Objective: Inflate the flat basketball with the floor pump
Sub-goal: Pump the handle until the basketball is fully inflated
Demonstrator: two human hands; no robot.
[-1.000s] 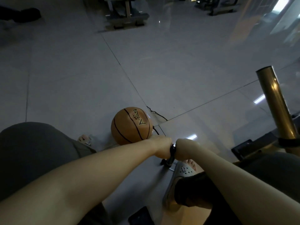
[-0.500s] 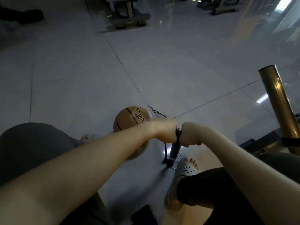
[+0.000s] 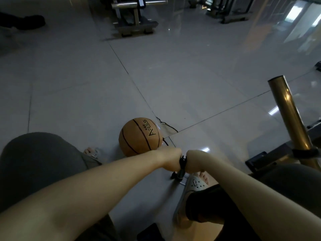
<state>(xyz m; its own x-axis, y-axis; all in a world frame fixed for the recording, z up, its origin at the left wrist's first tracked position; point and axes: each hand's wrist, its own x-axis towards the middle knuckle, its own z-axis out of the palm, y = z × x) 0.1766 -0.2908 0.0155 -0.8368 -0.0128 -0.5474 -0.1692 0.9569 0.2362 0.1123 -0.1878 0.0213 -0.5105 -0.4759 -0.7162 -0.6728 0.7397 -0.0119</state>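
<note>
Head view: L hand (image 3: pixel 171 158) & R hand (image 3: pixel 192 160) fisted on pump handle (image 3: pixel 182 161).

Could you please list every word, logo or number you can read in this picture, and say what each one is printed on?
"AERS", as best I can read it: large dark stylised letters on the basketball, running tilted down its upper right side.
Beneath those letters on the ball: a short row of tiny marks, too small to read.
On the pale clog beside the pump base: a small dark charm or badge, too blurred to read.
Nothing else legible.
</note>
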